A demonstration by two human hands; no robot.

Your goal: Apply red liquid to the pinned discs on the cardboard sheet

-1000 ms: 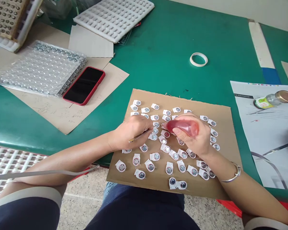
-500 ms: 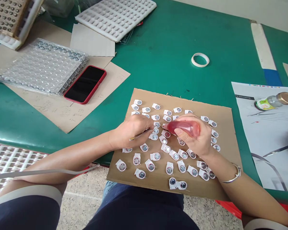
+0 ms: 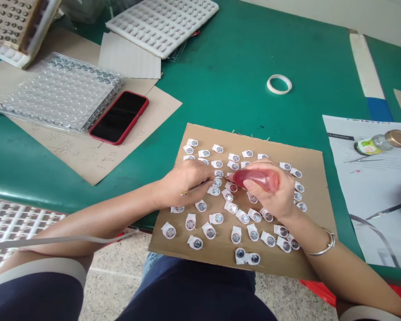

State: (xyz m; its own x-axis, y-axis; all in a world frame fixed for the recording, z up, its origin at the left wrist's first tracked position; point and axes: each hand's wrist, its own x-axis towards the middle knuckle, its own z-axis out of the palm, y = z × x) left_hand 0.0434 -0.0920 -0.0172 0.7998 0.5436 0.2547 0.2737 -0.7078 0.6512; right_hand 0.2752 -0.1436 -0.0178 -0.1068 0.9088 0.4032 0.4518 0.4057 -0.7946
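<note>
My left hand [image 3: 190, 180] is closed around a thin metal tool [image 3: 195, 187], probably tweezers, whose tip is hidden by the fingers. My right hand [image 3: 277, 191] squeezes a soft bottle of red liquid [image 3: 259, 179], its nozzle pointing left over the small parts. Both hands are above a brown cardboard sheet [image 3: 177, 223]. Round metal parts on white tabs lie across it in loose rows, such as one round part [image 3: 169, 230] at the lower left. Between the hands, one part [image 3: 231, 187] looks reddish. The nozzle's exact contact is too small to tell.
A red-cased phone [image 3: 119, 117] and a clear plastic tray [image 3: 63, 93] lie at the left, with a white tray [image 3: 163, 24] behind. A tape roll [image 3: 279, 91] sits beyond the cardboard. At the right, a glass jar [image 3: 384, 140] and tweezers [image 3: 386, 211] rest on white paper [image 3: 347, 178].
</note>
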